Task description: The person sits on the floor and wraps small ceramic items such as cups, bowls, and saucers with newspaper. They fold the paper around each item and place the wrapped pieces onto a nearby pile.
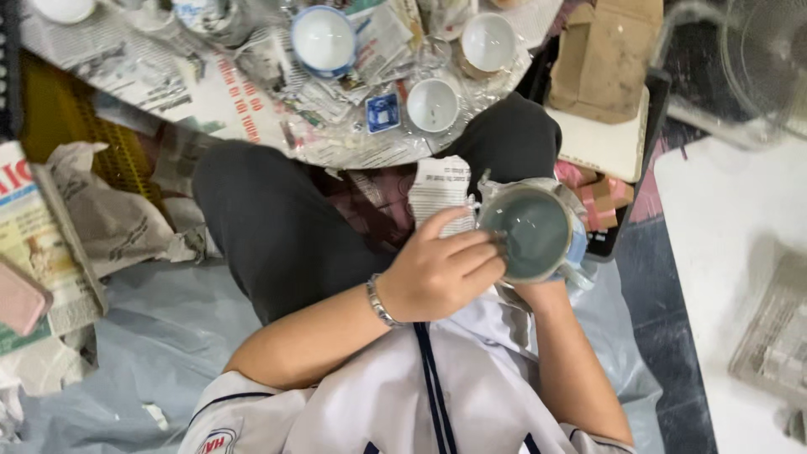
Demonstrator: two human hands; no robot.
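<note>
We cradle the grey-green glazed ceramic cup (533, 233): right hand (546, 290) fingers hidden, grip unclear; left hand (437, 271) fingers clamped on rim. Fragile, probably slippery.

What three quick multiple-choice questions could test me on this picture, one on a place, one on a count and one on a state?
1. Where is the grey-green bowl?
A. On the newspaper
B. In the person's hands, above the lap
C. On the white board at the right

2. How many white-inside cups stand in full view on the newspaper-covered surface?
A. One
B. Three
C. Six

3. What is on the left wrist?
A. A metal bracelet
B. A cloth bandage
C. Nothing

Answers:
1 B, since the left hand grips its rim while the right hand supports it from below.
2 B, being the blue-rimmed cup, the brown-rimmed cup and the plain cup.
3 A, a silvery bracelet circles it.
</note>
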